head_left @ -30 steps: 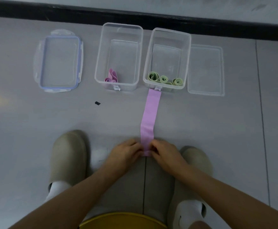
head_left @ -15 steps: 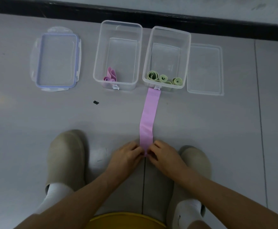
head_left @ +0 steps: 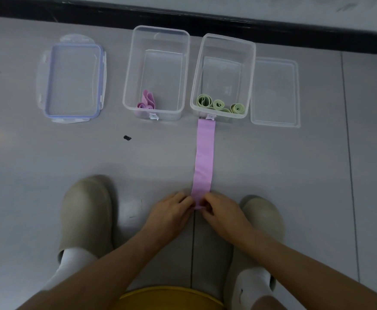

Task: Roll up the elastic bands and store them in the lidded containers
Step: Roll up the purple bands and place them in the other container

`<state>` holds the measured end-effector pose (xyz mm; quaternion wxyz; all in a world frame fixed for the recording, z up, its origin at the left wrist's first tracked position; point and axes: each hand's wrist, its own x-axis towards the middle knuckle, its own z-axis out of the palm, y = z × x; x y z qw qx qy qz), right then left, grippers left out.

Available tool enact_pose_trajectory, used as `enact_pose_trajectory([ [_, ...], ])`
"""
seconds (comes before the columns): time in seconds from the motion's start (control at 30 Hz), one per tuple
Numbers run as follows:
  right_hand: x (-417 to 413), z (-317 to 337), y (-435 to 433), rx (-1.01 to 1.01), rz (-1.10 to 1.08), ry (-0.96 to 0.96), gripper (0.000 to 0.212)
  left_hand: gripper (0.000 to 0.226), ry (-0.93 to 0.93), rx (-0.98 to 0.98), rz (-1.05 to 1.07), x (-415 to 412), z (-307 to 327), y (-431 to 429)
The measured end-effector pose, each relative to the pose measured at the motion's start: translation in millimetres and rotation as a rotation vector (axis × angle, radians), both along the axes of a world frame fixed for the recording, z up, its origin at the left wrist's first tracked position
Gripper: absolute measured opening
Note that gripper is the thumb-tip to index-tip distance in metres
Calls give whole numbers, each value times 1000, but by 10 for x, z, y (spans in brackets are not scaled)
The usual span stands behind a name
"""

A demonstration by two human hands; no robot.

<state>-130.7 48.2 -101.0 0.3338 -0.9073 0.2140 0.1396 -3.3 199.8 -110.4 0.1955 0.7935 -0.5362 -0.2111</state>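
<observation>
A long pink elastic band (head_left: pixel 203 157) lies flat on the grey floor, running from the right container down to my hands. My left hand (head_left: pixel 169 214) and my right hand (head_left: pixel 222 212) both pinch its near end, which is curled into a small roll between my fingertips. The left clear container (head_left: pixel 129 70) holds one rolled pink band (head_left: pixel 146 102). The right clear container (head_left: pixel 251 70) holds three rolled green bands (head_left: pixel 218 105).
A blue-rimmed lid (head_left: pixel 73 80) lies left of the containers and a plain clear lid (head_left: pixel 274 92) lies right of them. A small black speck (head_left: pixel 127 137) sits on the floor. My beige shoes (head_left: pixel 86 211) flank my hands. A black strip (head_left: pixel 183 17) runs behind the containers.
Both hands have stayed at the band's near end, with my fingers working it into a small roll. The band and containers have not shifted on the floor.
</observation>
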Motion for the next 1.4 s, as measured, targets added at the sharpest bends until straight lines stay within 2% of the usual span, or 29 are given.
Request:
enact_pose_trajectory([
  [0.17, 63, 40, -129, 54, 40, 82, 20, 9, 33, 6, -83, 5, -16, -17],
  [0.3, 28, -17, -145, 60, 95, 78, 28, 15, 36, 7, -125, -14, -5, -35],
  [0.4, -31, -79, -82, 33, 101, 50, 22, 19, 48, -23, -131, -28, 27, -38],
  [0.7, -87, -81, 51, -116, 84, -35, 18, 17, 9, 66, -43, -70, -61, -36],
  [0.83, -75, -78, 78, -134, 58, -30, 20, 13, -13, 70, 24, -75, -4, -81],
  [0.93, -71, -84, 90, -138, 49, -22, 14, 9, -31, 65, 25, -85, 26, -102],
  [1.13, -100, -77, 83, -217, 159, -97, 18, 10, -35, 44, 40, -128, 37, -110],
  [1.23, -100, -113, 64, -225, 151, -100, 27, 12, -39, 35, 50, -140, 35, -128],
  [1.37, -61, -134, 69, -199, 92, -48, 11, 15, -70, -4, 4, -133, 25, -103],
  [1.4, -50, -131, 68, -186, 65, -37, 13, 16, -68, -9, -11, -119, 15, -93],
])
